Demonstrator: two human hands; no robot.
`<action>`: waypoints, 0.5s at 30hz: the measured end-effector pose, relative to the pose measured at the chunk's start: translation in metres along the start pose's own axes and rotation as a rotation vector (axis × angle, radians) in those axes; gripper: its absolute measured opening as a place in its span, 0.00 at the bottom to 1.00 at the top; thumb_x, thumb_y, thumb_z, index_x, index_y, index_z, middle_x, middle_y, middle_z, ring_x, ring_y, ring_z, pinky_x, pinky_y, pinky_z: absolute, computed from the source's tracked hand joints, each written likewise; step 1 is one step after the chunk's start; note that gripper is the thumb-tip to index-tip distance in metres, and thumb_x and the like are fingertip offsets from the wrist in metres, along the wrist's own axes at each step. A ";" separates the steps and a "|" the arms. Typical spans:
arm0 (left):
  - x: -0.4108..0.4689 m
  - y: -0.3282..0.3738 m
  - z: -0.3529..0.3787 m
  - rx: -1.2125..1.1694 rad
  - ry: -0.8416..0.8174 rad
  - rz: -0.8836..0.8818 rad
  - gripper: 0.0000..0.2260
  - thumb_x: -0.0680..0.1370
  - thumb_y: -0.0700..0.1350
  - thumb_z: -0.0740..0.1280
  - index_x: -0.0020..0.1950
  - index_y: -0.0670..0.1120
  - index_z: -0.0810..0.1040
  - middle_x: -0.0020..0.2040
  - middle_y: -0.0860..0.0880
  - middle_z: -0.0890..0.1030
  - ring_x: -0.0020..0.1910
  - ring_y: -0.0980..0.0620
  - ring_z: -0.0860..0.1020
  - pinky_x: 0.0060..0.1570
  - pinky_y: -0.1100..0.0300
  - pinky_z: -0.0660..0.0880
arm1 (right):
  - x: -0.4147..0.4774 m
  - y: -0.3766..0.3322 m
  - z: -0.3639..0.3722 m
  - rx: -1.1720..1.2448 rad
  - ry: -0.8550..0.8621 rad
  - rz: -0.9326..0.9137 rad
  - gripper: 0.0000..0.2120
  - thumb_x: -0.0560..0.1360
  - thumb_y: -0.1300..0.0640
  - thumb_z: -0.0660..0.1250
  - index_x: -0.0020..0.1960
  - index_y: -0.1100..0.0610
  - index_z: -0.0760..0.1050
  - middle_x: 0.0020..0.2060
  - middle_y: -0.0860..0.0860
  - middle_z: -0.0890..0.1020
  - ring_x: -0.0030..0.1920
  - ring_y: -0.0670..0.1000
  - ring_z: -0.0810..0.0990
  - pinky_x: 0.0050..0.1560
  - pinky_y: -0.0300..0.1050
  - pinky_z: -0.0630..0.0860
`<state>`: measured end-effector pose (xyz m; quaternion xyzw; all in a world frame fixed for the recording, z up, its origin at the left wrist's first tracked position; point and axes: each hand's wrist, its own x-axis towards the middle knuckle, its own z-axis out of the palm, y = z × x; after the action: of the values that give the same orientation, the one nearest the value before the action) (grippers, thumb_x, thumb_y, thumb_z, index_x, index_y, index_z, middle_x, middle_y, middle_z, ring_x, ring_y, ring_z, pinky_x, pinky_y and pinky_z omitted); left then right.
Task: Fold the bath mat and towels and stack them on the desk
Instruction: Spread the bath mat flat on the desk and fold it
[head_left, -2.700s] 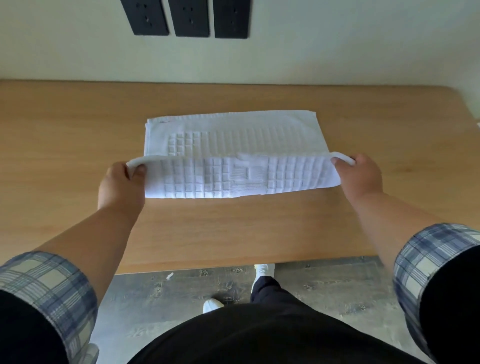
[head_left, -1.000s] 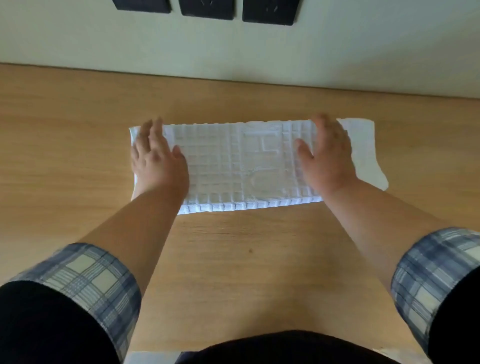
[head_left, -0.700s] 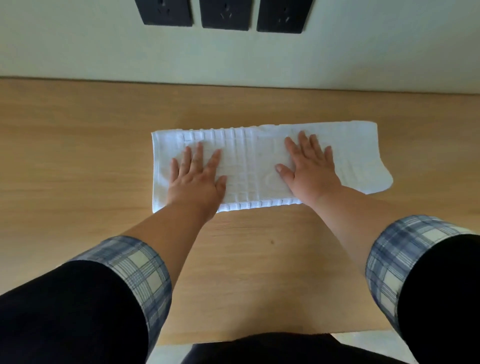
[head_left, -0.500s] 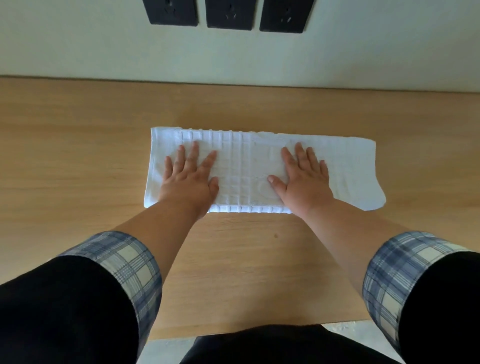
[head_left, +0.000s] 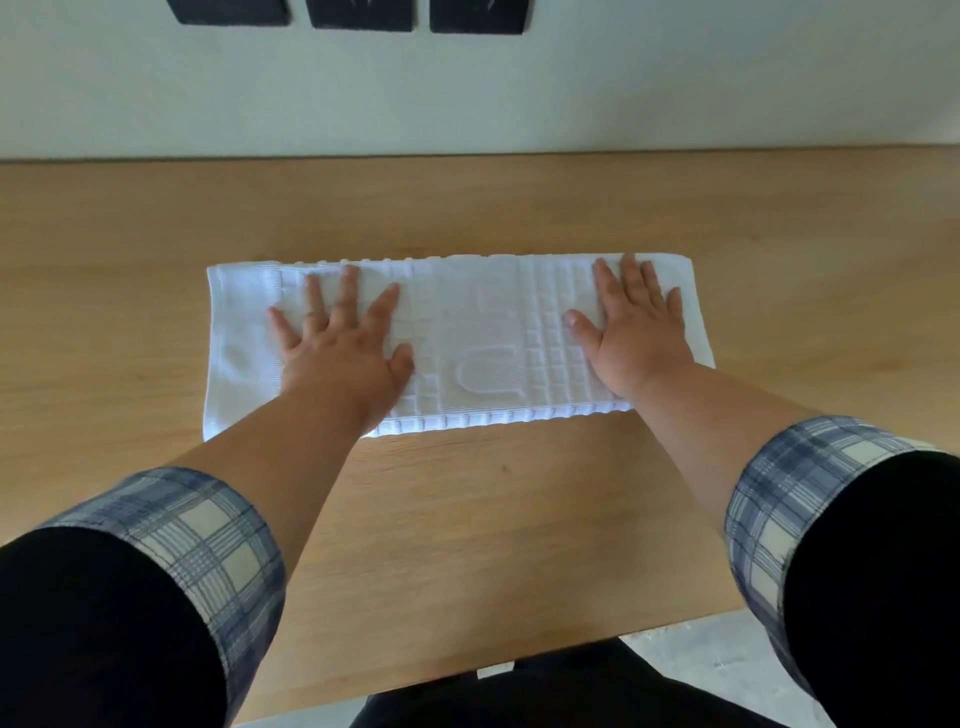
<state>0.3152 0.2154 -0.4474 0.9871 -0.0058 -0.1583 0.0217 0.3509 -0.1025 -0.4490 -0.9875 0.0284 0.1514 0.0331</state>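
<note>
A white bath mat (head_left: 478, 332) with a raised grid pattern lies folded into a long narrow strip across the middle of the wooden desk (head_left: 467, 519). My left hand (head_left: 343, 343) presses flat on its left part, fingers spread. My right hand (head_left: 636, 332) lies flat on its right part, fingers straight and reaching the far edge. Neither hand grips the cloth. No other towels are in view.
A pale wall rises behind the desk, with three black socket plates (head_left: 358, 13) at the top edge. The desk's near edge runs just in front of my body, with grey floor (head_left: 691, 660) showing at the lower right.
Since 2.7 s ago the near half of the mat was folded over and laid down. In the last half second both flat hands slid apart toward the mat's ends.
</note>
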 end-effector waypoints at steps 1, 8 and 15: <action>-0.001 0.005 -0.003 -0.019 -0.014 -0.039 0.31 0.78 0.62 0.47 0.78 0.60 0.40 0.80 0.49 0.36 0.77 0.39 0.35 0.71 0.31 0.40 | 0.001 0.004 -0.001 -0.006 -0.011 -0.009 0.38 0.75 0.28 0.39 0.80 0.44 0.39 0.81 0.50 0.40 0.79 0.51 0.36 0.77 0.58 0.36; -0.001 0.131 -0.016 -0.149 0.121 0.354 0.33 0.78 0.47 0.53 0.80 0.54 0.41 0.80 0.49 0.38 0.76 0.49 0.31 0.73 0.45 0.31 | -0.017 0.010 -0.007 0.329 0.162 -0.141 0.27 0.83 0.47 0.47 0.81 0.51 0.53 0.81 0.51 0.50 0.80 0.48 0.43 0.79 0.52 0.40; 0.071 0.227 -0.023 -0.110 0.060 0.321 0.25 0.84 0.52 0.52 0.80 0.49 0.51 0.80 0.46 0.54 0.78 0.43 0.52 0.75 0.42 0.44 | -0.065 0.066 0.007 0.183 0.127 -0.369 0.27 0.82 0.48 0.52 0.79 0.55 0.61 0.79 0.53 0.59 0.80 0.53 0.52 0.78 0.61 0.51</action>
<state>0.3887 -0.0114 -0.4374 0.9751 -0.1542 -0.1232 0.1011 0.2828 -0.1650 -0.4398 -0.9764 -0.1372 0.0772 0.1480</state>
